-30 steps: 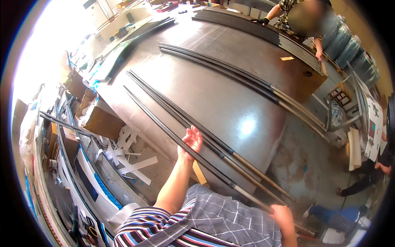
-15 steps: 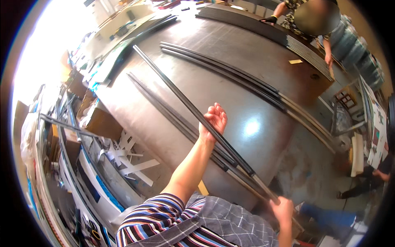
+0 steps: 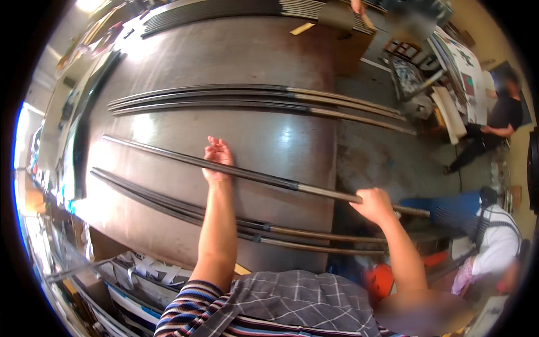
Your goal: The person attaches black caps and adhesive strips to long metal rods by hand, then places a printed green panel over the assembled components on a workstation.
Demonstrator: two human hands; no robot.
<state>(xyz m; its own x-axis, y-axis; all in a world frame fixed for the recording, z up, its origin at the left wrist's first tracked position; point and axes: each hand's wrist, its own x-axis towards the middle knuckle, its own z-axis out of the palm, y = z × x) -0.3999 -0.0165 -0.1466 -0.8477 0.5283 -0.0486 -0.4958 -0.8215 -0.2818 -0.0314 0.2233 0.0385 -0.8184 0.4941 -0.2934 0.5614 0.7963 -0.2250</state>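
Note:
A long dark pole [image 3: 258, 177] with a lighter, tan-brown right section slants across in front of me, its far left end over the metal tabletop [image 3: 168, 62]. My right hand [image 3: 373, 205] is wrapped around the lighter section, past the table's right edge. Palm up, my left hand [image 3: 218, 158] lies under the dark section; the pole crosses its palm, and the half-bent fingers are not closed round it. Nearer to me, two similar poles [image 3: 163, 201] lie side by side on the table. Farther off lies another group of such poles [image 3: 213, 92], also overhanging the right edge.
Dark slats [image 3: 213, 18] are stacked along the far side, where another person's hand [image 3: 362, 12] shows. A yellow strip [image 3: 302, 28] lies nearby. At right stands a person in black [image 3: 499, 121]; closer, a person in white [image 3: 499, 230]. White offcuts [image 3: 160, 271] fill the near left.
My view has turned, so the table and poles now run more nearly level. The pole is still in my right hand's grip and across my left palm.

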